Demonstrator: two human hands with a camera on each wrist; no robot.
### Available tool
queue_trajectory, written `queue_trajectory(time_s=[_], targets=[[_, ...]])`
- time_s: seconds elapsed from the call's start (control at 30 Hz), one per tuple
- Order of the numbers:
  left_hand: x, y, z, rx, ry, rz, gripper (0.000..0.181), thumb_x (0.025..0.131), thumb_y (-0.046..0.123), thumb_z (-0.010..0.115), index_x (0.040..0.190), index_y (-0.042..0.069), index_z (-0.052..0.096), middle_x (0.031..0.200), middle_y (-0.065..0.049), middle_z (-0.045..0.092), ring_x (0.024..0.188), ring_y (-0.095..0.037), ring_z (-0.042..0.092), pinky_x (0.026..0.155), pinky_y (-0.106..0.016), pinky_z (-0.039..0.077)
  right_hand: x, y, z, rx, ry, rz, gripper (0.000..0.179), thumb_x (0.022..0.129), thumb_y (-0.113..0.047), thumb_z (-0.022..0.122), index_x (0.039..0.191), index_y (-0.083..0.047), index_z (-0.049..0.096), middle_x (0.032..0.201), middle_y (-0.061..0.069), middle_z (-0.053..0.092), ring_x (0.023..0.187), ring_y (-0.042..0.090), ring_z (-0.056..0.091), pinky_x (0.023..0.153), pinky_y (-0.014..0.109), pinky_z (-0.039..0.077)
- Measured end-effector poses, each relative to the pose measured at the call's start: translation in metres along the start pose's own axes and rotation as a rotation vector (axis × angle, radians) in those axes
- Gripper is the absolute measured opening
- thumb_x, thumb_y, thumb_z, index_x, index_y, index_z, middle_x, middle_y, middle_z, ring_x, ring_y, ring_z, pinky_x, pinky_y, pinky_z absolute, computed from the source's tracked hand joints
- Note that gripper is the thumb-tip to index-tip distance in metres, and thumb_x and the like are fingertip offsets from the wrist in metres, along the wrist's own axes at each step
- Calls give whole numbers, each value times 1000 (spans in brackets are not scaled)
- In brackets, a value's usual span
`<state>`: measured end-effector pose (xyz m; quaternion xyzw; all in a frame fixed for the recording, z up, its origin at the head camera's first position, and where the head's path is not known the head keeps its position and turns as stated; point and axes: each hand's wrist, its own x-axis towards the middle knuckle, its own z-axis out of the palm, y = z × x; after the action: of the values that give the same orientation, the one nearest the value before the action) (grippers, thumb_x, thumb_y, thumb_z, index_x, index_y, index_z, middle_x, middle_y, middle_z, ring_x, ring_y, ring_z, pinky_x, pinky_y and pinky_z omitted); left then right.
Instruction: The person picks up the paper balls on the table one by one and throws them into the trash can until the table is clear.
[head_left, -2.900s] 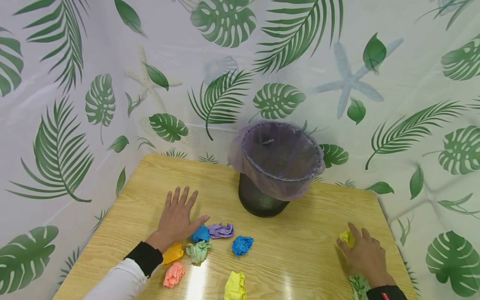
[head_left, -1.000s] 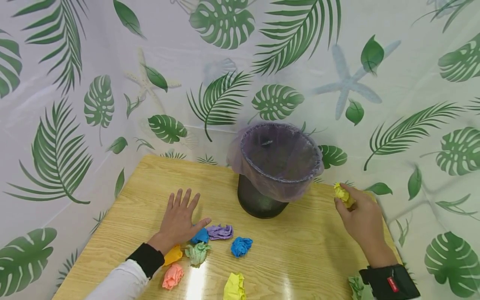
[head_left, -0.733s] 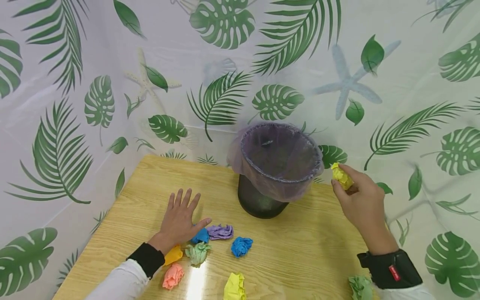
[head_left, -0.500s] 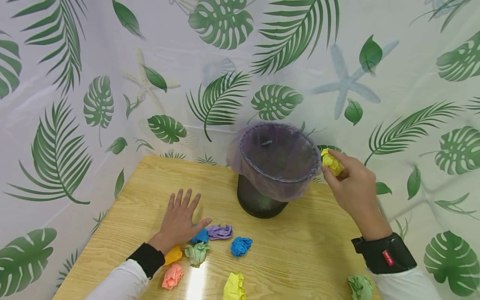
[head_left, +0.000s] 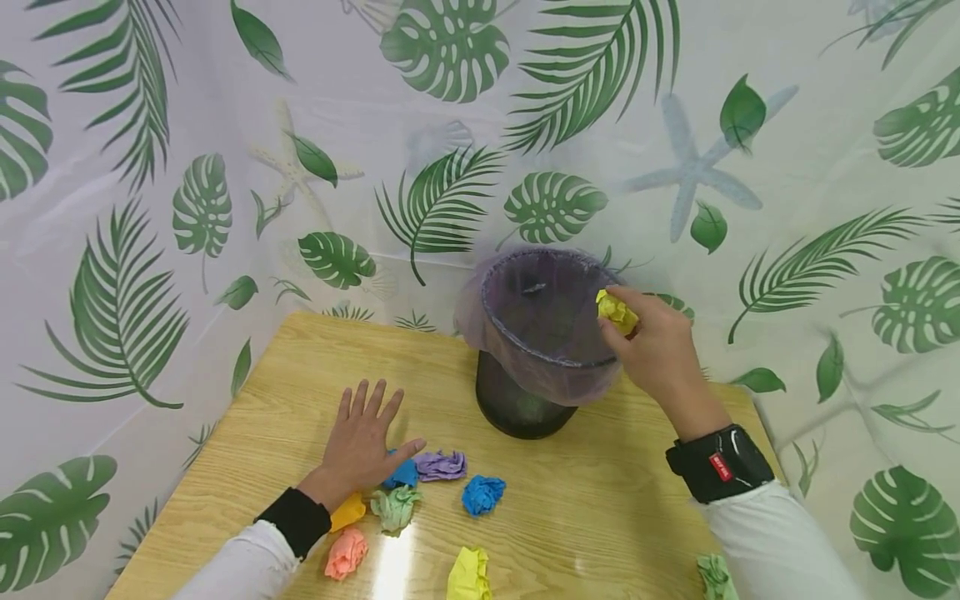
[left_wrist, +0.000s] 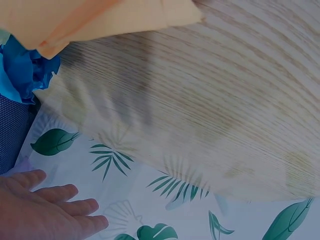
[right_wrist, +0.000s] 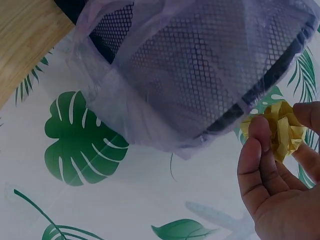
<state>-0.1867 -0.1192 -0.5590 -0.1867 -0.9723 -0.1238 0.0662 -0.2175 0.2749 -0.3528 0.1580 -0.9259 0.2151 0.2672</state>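
Between the fingers and thumb of my right hand [head_left: 660, 346] is a yellow crumpled paper ball [head_left: 617, 311], held over the right part of the bin's rim. The bin [head_left: 517, 400] is dark mesh with a thin purple liner [head_left: 562, 379] folded over its edge. In the right wrist view, the paper ball [right_wrist: 280, 130] sits in the fingertips beside the lined rim. My left hand [head_left: 360, 446] lies with fingers spread at the left of the table, its thumb by a blue paper ball [head_left: 402, 472]. The left wrist view shows its fingers [left_wrist: 82, 206] straight.
Near my left hand lie purple [head_left: 441, 465], blue [head_left: 483, 494], green [head_left: 395, 507], orange [head_left: 347, 511] and pink [head_left: 347, 554] paper balls. A yellow one [head_left: 469, 573] is at the front, a green one [head_left: 717, 577] by my right sleeve. Leaf-printed sheets surround the wooden table [head_left: 585, 500].
My right hand has picked the yellow paper ball up from the table's right side, raised it, and carried it left to the bin's rim. The left hand stays nearly still.
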Motion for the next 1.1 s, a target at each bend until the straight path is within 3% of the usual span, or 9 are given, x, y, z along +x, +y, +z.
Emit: queue_trajectory(time_s=[0.1, 0.3, 0.5, 0.63, 0.7, 0.77, 0.87, 0.93, 1.1], targets=[[0, 0, 0, -6, -4, -5, 91, 95, 74, 49, 161, 12, 36, 165, -22, 28, 154, -45, 14, 124, -62, 3, 4, -3, 5, -6, -61, 28, 45, 94, -12, 74, 137, -4, 64, 113, 21, 70, 63, 23, 54, 55, 36, 46], [0, 0, 1, 1, -7, -1, 91, 95, 75, 48, 161, 13, 36, 165, -22, 28, 155, -45, 13, 124, -62, 3, 9, -7, 10, -12, -162, 96, 52, 96, -19, 71, 146, -9, 56, 80, 13, 59, 56, 20, 46, 51, 33, 39], [1, 0, 1, 4, 1, 1, 91, 95, 75, 49, 160, 12, 37, 165, -23, 28, 154, -46, 14, 124, -62, 4, 11, -8, 14, -35, -264, 143, 60, 98, -24, 69, 152, -11, 49, 72, 6, 51, 55, 19, 42, 51, 34, 35], [1, -1, 2, 6, 3, 0, 91, 94, 75, 48, 160, 12, 38, 165, -22, 28, 154, -45, 14, 124, -62, 4, 13, -8, 19, -54, -308, 158, 56, 97, -26, 68, 150, -11, 52, 67, 5, 50, 53, 19, 43, 50, 34, 35], [1, -2, 3, 5, 2, -1, 91, 94, 75, 48, 160, 12, 38, 165, -22, 28, 155, -45, 14, 124, -62, 4, 14, -7, 21, -61, -323, 161, 53, 97, -26, 69, 146, -10, 56, 75, 10, 61, 60, 22, 51, 53, 37, 41], [1, -2, 2, 4, 0, -2, 92, 94, 75, 48, 160, 12, 38, 165, -23, 28, 155, -45, 14, 124, -62, 3, 13, -7, 22, -71, -335, 161, 51, 97, -28, 69, 143, -8, 59, 98, 16, 71, 78, 32, 64, 65, 45, 53], [1, -2, 2, 4, 1, -1, 92, 94, 76, 47, 160, 12, 38, 165, -23, 28, 155, -45, 14, 124, -62, 4, 13, -8, 24, -81, -338, 155, 51, 97, -30, 70, 140, -6, 62, 131, 20, 66, 115, 43, 63, 90, 58, 54], [1, -1, 2, 8, 2, 0, 92, 94, 76, 47, 160, 12, 38, 165, -23, 28, 155, -45, 14, 124, -62, 4, 12, -8, 24, -85, -327, 147, 50, 97, -31, 70, 139, -5, 62, 137, 21, 63, 127, 46, 57, 100, 61, 49], [1, -1, 2, 11, -2, 0, 91, 95, 75, 48, 160, 12, 38, 164, -23, 29, 154, -45, 15, 124, -62, 5, 10, -8, 24, -88, -275, 124, 48, 96, -30, 71, 136, -5, 64, 133, 21, 65, 124, 46, 59, 98, 61, 50]])
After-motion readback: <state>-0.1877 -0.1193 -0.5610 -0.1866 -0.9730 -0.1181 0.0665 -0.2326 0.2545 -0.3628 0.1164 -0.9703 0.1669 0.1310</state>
